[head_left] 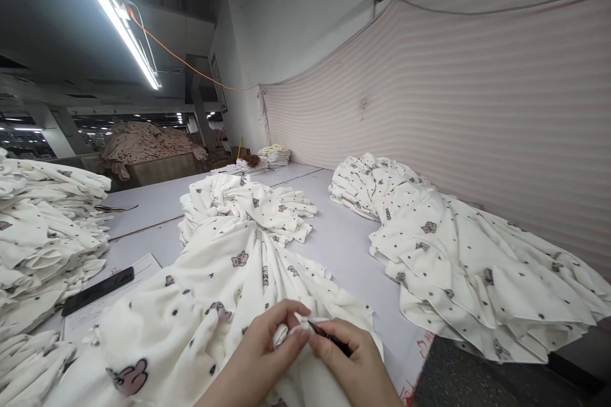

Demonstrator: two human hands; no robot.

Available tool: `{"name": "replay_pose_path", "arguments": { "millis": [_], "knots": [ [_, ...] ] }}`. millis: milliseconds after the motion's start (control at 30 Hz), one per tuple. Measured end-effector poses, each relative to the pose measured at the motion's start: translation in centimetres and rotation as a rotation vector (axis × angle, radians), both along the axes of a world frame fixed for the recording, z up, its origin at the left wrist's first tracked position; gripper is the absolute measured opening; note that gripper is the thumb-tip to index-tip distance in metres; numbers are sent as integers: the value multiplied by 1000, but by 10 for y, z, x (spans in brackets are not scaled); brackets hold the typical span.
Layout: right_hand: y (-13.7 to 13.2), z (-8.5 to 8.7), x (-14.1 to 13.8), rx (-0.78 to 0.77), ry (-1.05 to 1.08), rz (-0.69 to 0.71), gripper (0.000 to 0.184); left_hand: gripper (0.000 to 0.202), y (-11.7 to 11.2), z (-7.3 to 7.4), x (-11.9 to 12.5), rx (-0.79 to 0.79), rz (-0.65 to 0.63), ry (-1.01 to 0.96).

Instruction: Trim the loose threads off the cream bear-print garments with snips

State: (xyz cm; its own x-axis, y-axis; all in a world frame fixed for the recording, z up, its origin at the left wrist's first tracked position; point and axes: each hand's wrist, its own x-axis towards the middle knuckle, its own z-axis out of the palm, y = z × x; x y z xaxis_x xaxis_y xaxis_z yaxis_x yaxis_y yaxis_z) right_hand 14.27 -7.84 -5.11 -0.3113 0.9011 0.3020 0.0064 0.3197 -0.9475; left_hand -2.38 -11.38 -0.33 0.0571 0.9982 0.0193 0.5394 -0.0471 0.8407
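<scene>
My left hand (274, 340) is closed in a pinch on an edge of white printed fabric (205, 292), which spreads over the table in loose folds. My right hand (351, 356) grips a small, slim black pointed tool (334, 338); most of it lies inside the fingers, so its exact kind does not show. The tip of this tool meets the pinched edge, just beside the left fingertips. Pinkish-grey animal figures and dark dots are printed on the fabric, which is gathered into a bunch farther back.
Another heap of the same fabric (458, 254) lies to the right, and more is stacked at the left (42, 235). A black phone (98, 290) rests on a written sheet (79, 327). Behind hangs a striped cloth (453, 89). The table edge (422, 362) is at front right.
</scene>
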Motion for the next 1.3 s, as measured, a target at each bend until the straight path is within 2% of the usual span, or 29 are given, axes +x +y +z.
{"name": "replay_pose_path", "arguments": {
  "millis": [100, 233, 433, 600, 933, 1133, 1200, 1300],
  "knots": [
    [-1, -3, 5, -5, -14, -61, 21, 18, 2, 1, -3, 3, 15, 17],
    [-6, -6, 8, 135, -134, -148, 27, 18, 2, 2, -4, 45, -80, -47],
    [-9, -2, 10, 181, -227, -165, 18, 23, 1, -5, 1, 201, -113, 95],
    [-9, 0, 18, 146, -277, -115, 22, 27, -1, -4, 5, 270, -137, 154],
    [-8, -2, 23, 133, -244, -129, 21, 26, 1, 6, 15, 195, -148, 179],
    [-7, -5, 28, 139, -211, -148, 22, 25, 7, 4, 23, 171, -185, 198],
    [-6, -12, 37, 88, -196, -174, 23, 22, 12, 6, 16, 155, -140, 82],
    [-5, -33, 55, -7, -231, -304, 24, 17, 25, 19, -14, 101, 86, -415]
  ]
}}
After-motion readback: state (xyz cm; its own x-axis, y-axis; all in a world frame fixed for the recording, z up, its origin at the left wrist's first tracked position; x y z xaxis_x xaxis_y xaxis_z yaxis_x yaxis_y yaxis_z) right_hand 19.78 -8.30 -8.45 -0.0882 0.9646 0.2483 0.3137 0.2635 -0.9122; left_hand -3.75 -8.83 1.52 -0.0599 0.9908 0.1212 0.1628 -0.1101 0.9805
